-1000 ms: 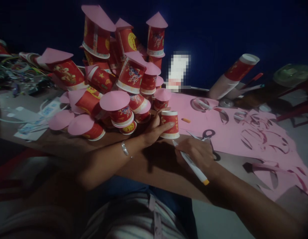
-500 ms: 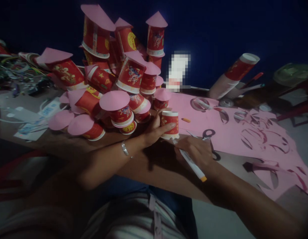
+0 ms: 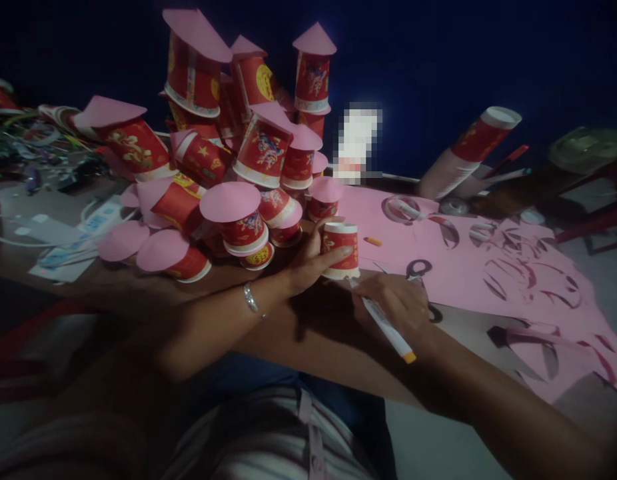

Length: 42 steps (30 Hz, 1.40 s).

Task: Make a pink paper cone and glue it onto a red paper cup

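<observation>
A red paper cup (image 3: 340, 251) stands upside down on the brown table, its white base facing up. My left hand (image 3: 311, 263) is wrapped round it, thumb across the front. My right hand (image 3: 396, 303) grips a white marker (image 3: 388, 329) with a yellow end; its tip meets the cup's lower rim. Scissors (image 3: 419, 269) lie partly under my right hand. An orange marker cap (image 3: 372, 241) rests on pink paper (image 3: 373, 210) just beyond the cup. Left of the cup, several red cups topped with pink paper cones (image 3: 230, 202) are piled up.
A leaning stack of paper cups (image 3: 481, 137) stands at the back right near a tape roll (image 3: 454, 207). Cut pink scraps (image 3: 528, 267) spread over the right side. A white power strip (image 3: 53, 230) and tangled wires (image 3: 43, 157) lie at the left.
The marker's yellow end and my right hand have shifted very slightly. My left hand keeps its hold on the cup in the same place.
</observation>
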### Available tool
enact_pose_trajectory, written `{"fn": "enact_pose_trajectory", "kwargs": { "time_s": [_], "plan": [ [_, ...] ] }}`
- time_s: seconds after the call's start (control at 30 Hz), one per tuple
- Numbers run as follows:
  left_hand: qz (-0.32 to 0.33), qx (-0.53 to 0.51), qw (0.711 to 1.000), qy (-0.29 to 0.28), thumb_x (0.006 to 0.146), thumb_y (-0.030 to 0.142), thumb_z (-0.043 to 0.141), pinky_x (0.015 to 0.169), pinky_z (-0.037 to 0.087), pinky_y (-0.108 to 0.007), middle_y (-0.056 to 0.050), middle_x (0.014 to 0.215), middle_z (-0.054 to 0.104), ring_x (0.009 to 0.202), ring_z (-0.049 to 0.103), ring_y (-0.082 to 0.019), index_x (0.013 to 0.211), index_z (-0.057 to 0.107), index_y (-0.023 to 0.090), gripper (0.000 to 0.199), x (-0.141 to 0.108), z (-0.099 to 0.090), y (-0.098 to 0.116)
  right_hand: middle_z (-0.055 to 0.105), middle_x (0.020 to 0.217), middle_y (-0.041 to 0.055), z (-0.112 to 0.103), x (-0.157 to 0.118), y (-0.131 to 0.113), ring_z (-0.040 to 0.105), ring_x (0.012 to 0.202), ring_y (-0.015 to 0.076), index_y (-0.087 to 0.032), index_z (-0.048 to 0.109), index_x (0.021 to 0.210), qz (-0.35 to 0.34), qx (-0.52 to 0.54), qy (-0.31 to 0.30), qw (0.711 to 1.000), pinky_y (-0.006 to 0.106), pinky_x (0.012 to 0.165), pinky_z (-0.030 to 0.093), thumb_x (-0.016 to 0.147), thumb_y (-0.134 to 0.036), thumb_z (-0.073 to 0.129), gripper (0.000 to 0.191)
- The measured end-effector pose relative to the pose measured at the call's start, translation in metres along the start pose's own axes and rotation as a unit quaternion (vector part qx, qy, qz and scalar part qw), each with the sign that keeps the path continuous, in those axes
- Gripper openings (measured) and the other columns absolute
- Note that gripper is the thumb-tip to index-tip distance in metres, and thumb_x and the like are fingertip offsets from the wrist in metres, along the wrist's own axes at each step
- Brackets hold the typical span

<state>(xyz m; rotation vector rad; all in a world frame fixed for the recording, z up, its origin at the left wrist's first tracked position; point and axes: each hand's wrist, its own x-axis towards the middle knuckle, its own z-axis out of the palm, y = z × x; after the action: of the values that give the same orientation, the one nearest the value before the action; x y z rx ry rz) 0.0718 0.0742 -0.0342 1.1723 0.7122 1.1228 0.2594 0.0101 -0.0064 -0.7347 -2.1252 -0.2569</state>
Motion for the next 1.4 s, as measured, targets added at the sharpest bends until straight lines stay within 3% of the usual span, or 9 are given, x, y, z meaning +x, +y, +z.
{"fn": "enact_pose_trajectory", "kwargs": {
  "time_s": [0.6,0.97,1.4],
  "plan": [
    [0.005,0.017,1.0,-0.002,0.082,0.042,0.081,0.098,0.052,-0.044,-0.009,0.128,0.062,0.113,0.062,-0.026,0.136,0.049,0.026,0.066,0.0,0.0004,0.0024,0.076,0.086,0.0033,0.0043,-0.0081,0.0023,0.072,0.072,0.0167,-0.019,0.063,0.1,-0.003,0.023,-0.01,1.0,0.029,0.066,0.058,0.087,-0.005,0.073,0.021],
    [-0.01,-0.018,1.0,-0.002,0.081,0.038,0.083,0.101,0.053,-0.046,-0.008,0.126,0.06,0.113,0.063,-0.025,0.137,0.05,0.027,0.066,-0.001,0.0013,0.0021,0.067,0.071,-0.0013,0.0009,-0.007,-0.0022,0.065,0.062,0.0148,-0.019,0.062,0.098,-0.012,0.042,0.002,0.999,0.029,0.056,0.053,0.087,-0.003,0.07,0.021],
    [-0.035,-0.026,0.999,-0.004,0.083,0.041,0.075,0.099,0.053,-0.048,-0.008,0.125,0.062,0.108,0.061,-0.026,0.148,0.046,0.03,0.072,-0.0022,0.001,0.005,0.069,0.073,0.0011,-0.0006,-0.0023,0.0001,0.067,0.062,0.0163,-0.016,0.062,0.1,-0.024,0.039,-0.008,0.999,0.029,0.056,0.054,0.087,-0.003,0.07,0.02]
  ]
}}
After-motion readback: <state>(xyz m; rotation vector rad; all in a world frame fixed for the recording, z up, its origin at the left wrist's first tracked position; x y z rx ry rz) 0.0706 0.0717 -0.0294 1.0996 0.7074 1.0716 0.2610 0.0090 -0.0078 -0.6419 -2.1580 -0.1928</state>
